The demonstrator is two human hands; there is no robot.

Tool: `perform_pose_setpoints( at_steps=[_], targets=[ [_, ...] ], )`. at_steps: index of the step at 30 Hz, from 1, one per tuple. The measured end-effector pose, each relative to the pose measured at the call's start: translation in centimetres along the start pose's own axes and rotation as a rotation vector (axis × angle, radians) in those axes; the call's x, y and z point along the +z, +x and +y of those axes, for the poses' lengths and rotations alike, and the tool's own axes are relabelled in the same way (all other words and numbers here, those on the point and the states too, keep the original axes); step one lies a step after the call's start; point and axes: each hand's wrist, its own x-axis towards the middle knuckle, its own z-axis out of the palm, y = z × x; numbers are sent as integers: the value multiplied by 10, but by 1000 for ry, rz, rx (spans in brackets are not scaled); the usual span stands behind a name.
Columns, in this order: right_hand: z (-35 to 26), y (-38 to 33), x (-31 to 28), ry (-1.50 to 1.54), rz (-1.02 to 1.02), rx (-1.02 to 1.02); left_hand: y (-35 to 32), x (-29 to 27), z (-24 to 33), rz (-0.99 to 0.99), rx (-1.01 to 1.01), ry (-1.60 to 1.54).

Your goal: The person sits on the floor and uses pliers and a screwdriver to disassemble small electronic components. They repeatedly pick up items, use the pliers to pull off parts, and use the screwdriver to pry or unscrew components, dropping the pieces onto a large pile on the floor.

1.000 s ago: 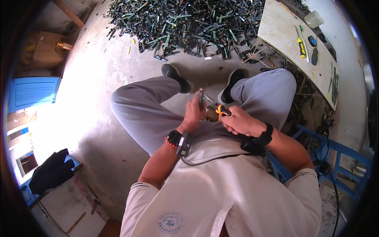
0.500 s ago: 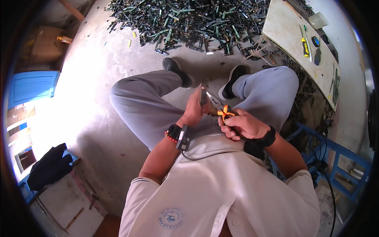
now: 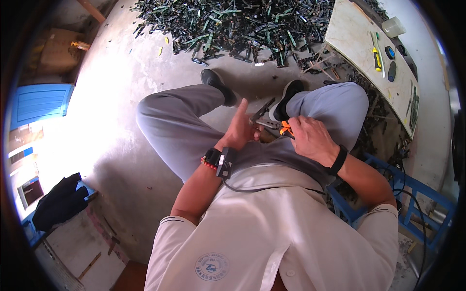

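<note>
My right hand (image 3: 313, 139) is closed round the orange-and-black handles of a pair of pliers (image 3: 286, 129), its back turned upward. The metal jaws point left and meet the lower end of a narrow dark strip-shaped piece (image 3: 263, 109). Whether they grip it or only touch it I cannot tell. My left hand (image 3: 238, 130) pinches that piece near the same end, with one finger stretched out away from me. The piece slants up to the right between my knees, and its lower end is partly hidden by my fingers.
Beyond my feet lies a large pile of similar dark strips (image 3: 233, 29). At the right stands a pale board-topped table (image 3: 352, 29) with a yellow-handled screwdriver (image 3: 376, 59), a blue roll (image 3: 390, 52) and a translucent cup (image 3: 393, 27). A blue frame (image 3: 422, 186) is near my right elbow.
My right hand has turned over, back now upward, and shifted right and away from me. The pliers now lie more level. The dark piece has tilted to the right in my left hand.
</note>
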Motion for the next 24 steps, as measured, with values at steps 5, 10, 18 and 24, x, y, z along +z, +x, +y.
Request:
perform_pose_setpoints(
  at_steps=[5,10,18,24],
  targets=[
    [5,-2,16,-134,-84,-71,-3,6,-3,-2,12,190],
    [-6,1,20,-37,-166,-8,1,2,-11,122,94,249],
    [-7,2,37,502,-380,187,-4,5,-11,176,252,339],
    [-9,4,20,1263,-745,643,-7,11,-8,142,306,224]
  ],
)
